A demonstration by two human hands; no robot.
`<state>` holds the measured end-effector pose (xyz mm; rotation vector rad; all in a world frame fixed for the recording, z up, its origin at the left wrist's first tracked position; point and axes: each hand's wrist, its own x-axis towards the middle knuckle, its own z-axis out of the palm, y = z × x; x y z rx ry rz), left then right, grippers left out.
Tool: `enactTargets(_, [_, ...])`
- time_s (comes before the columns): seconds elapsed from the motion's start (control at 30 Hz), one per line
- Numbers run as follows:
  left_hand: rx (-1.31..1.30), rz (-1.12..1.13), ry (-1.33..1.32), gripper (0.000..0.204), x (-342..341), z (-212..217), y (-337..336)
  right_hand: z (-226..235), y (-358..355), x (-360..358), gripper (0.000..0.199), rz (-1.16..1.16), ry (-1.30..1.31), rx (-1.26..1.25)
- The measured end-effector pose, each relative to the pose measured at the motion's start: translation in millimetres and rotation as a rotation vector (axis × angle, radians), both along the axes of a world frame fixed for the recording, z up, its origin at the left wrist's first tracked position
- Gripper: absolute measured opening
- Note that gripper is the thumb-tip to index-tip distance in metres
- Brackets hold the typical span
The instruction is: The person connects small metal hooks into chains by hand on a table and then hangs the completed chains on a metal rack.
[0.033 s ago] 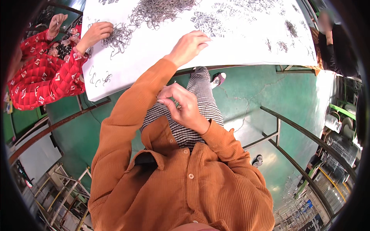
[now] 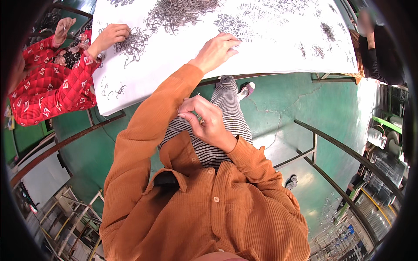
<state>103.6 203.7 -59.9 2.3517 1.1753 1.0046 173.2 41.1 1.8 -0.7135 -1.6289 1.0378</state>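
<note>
My left hand [image 2: 216, 52] reaches over the white-topped table [image 2: 174, 61], at the near edge of a spread of small metal pieces [image 2: 233, 27]. Its fingers are bent and drawn toward the thumb; what lies between them is too small to make out. Above my lap, my right hand [image 2: 205, 119] is closed in a pinch, thumb against forefinger. A thin, light metal piece [image 2: 198, 93] shows just past its fingers, and the rest of it is hidden by the hand. Beyond my left hand lies a large heap of dark bent wire hooks [image 2: 180, 13].
At left, a person in a red patterned sleeve [image 2: 65, 89] has one hand [image 2: 114, 35] on a smaller wire heap [image 2: 133, 45]. Another person in dark clothing [image 2: 385, 56] is at the right end. Metal rails [image 2: 344, 152] stand on the green floor [image 2: 278, 98].
My left hand has shifted slightly to the right and away from me. The co-worker's hand on the wire heap has moved a little. My right hand stays nearly still.
</note>
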Motion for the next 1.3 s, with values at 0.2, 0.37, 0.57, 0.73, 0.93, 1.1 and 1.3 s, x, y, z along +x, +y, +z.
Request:
enactTargets(0.2, [-0.002, 0.049, 0.228, 0.015, 0.8, 3.0, 7.0, -2.9, -0.3, 4.1, 0.010, -0.042, -0.025, 0.002])
enactTargets(0.37, [-0.070, 0.245, 0.071, 0.018, -60.7, -1.2, -15.1, -10.5, 1.5, 1.5, 0.009, 0.000, -0.030, -0.038])
enactTargets(0.57, [-0.257, 0.452, -0.021, 0.028, -144.1, 10.9, -62.0, -16.2, -1.4, -7.1, 0.009, 0.059, -0.048, -0.112])
enactTargets(0.73, [-0.256, 0.692, -0.142, 0.023, -159.3, 10.7, -83.7, -18.3, -2.9, -15.4, 0.009, 0.083, -0.111, -0.113])
enactTargets(0.93, [-0.304, 0.669, 0.015, 0.018, -147.3, 7.0, -87.2, -19.1, -4.2, -22.4, 0.009, 0.092, -0.155, -0.092])
enactTargets(1.1, [-0.528, 0.617, -0.384, 0.017, -143.8, 26.2, -117.5, -20.4, 0.5, -29.5, 0.009, 0.074, -0.128, -0.069])
enactTargets(1.3, [-0.663, 0.546, -0.790, 0.016, -127.2, 74.7, -179.2, -18.9, 4.8, -34.7, 0.009, 0.017, -0.118, -0.068])
